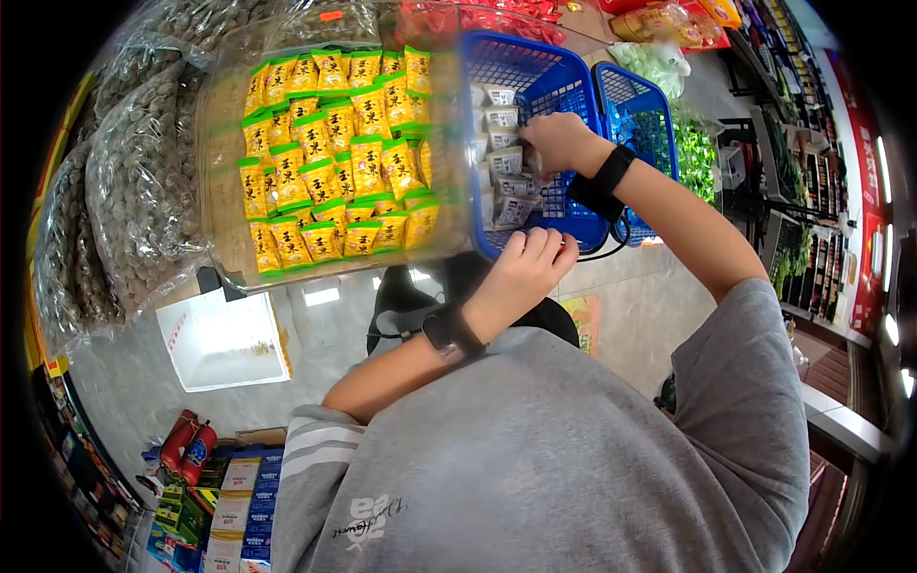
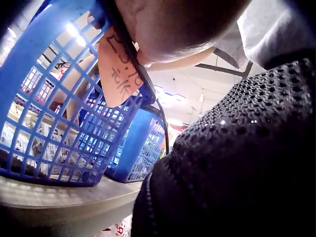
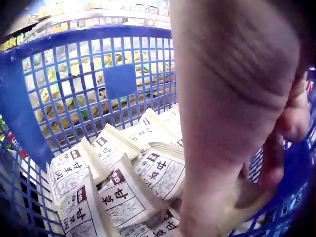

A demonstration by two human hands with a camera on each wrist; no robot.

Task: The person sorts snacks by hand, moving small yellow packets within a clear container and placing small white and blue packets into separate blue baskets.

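Observation:
Several white packets with dark print [image 1: 516,210] [image 3: 126,197] lie in a blue basket [image 1: 530,53] [image 2: 54,116] [image 3: 98,33]. Over the basket's near rim my left hand [image 1: 523,272] [image 2: 182,24] curls its fingers, gripping it. Inside, at the right part of the basket, my right hand [image 1: 565,145] [image 3: 227,108] reaches down among the packets with bent fingers. A pale shape shows below those fingers in the right wrist view; whether it is a held packet I cannot tell. An orange paper tag with handwriting [image 2: 117,74] hangs at the basket's rim.
Yellow-green packets [image 1: 334,153] fill a clear bin left of the basket. A second blue basket [image 1: 659,91] [image 2: 140,143] stands to its right. Bagged dark goods [image 1: 143,172] lie far left. On the floor is a white foam box [image 1: 215,339]; a black cable runs near my right wrist.

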